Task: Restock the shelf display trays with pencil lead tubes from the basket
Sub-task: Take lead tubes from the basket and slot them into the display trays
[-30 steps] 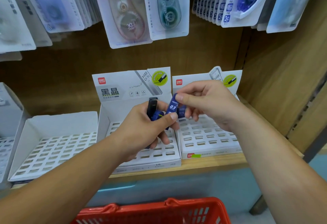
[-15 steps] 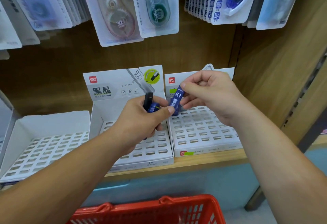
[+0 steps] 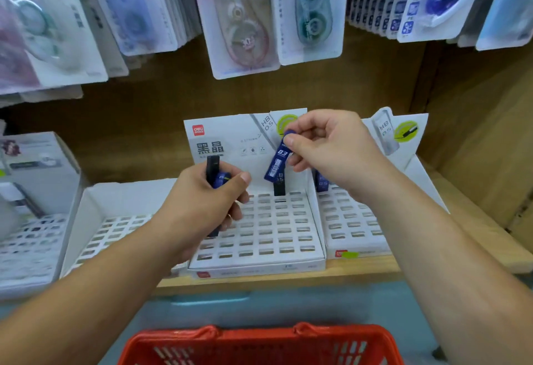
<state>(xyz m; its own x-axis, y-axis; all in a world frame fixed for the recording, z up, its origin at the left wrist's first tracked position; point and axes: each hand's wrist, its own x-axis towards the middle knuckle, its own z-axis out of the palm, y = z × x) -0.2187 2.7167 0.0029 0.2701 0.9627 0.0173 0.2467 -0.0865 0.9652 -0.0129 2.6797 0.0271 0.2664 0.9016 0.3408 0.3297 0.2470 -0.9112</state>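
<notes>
Pencil lead tubes (image 3: 277, 163) numbered at least five. The wooden shelf (image 3: 467, 220) was the biggest thing in view, with a wooden back wall and side panel. Rows of carded correction tape packs (image 3: 245, 18) hung above it. Four white slotted trays stood side by side on the shelf: a far-left tray (image 3: 26, 238), a left tray (image 3: 95, 206), a middle tray (image 3: 259, 266) and a right tray (image 3: 354, 229). One red basket (image 3: 259, 347) sat low in front, below the shelf edge.

The left hand (image 3: 202, 206) was curled round a bundle over the middle tray. One black tube (image 3: 212, 164) stuck up out of the fist, near upright, with one blue tube (image 3: 222, 180) beside it by the thumb. Whether the fist held more could not be told.

The right hand (image 3: 331, 148) pinched the cap end of the blue tube marked 03 (image 3: 277, 163) between thumb and forefinger, above the middle tray's back row. Its long axis ran close to upright, leaning, with the cap up to the right and the foot down to the left.

Just behind its foot a dark tube (image 3: 279, 189) stood upright; whether it sat in a slot could not be told. One more tube (image 3: 321, 183), blue, stood upright at the back of the right tray.
</notes>
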